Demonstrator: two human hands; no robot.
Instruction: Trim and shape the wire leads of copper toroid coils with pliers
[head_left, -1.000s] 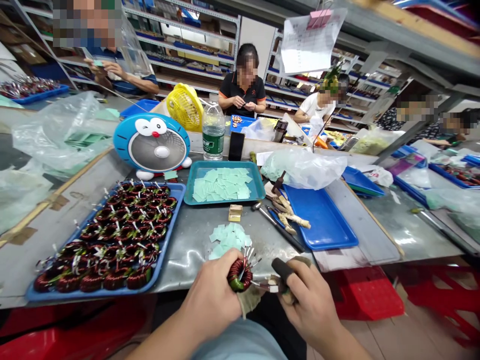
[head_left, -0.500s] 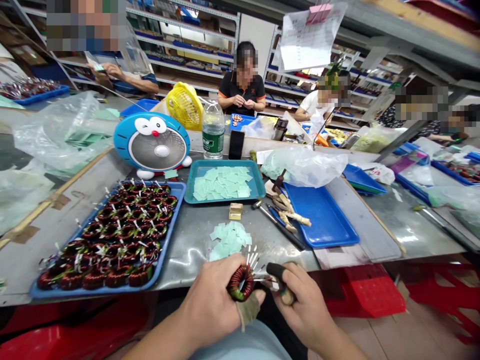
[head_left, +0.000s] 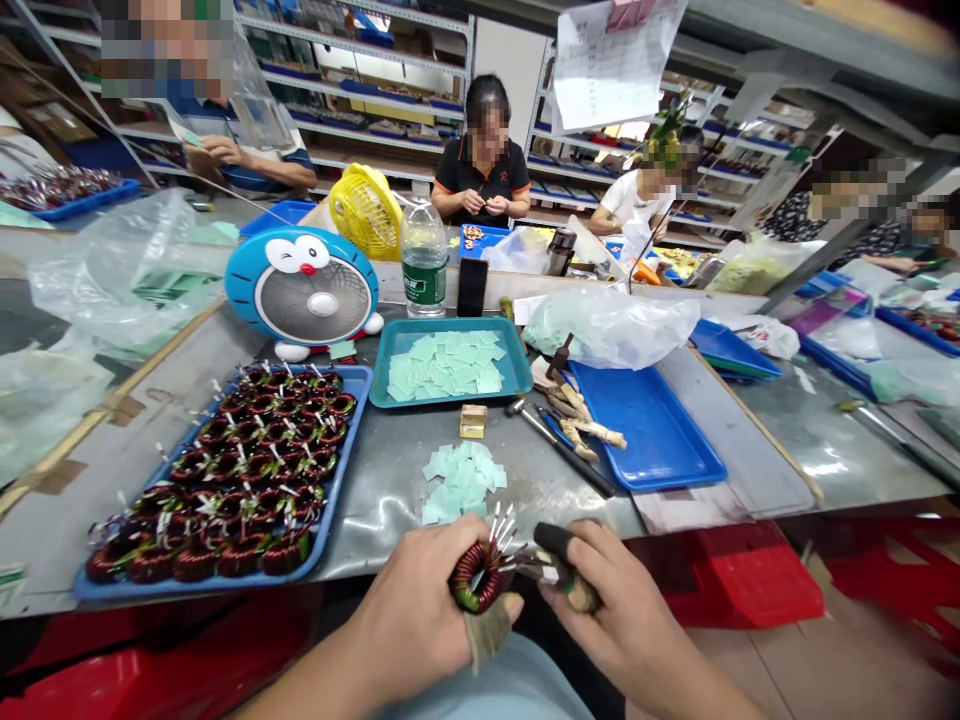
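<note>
My left hand [head_left: 416, 610] is closed around a copper-wound ring coil [head_left: 474, 578] with bare wire ends sticking up, held just below the table's front edge. My right hand [head_left: 615, 610] grips a small hand tool with a black handle [head_left: 564, 562], its tip against the coil's wire ends. A taped finger cot shows on my left thumb. A small pile of pale green paper squares [head_left: 461, 482] lies on the metal table just beyond my hands.
A blue tray [head_left: 352, 385] full of several wound coils sits left. A teal tray [head_left: 514, 375] holds green squares; an empty blue tray [head_left: 652, 430] with tools beside it lies right. A cartoon fan [head_left: 304, 290], water bottle [head_left: 424, 260], plastic bags and several seated workers are beyond.
Both hands stay together with the coil and tool; the coil has turned slightly in my left hand, and the view shifted a little.
</note>
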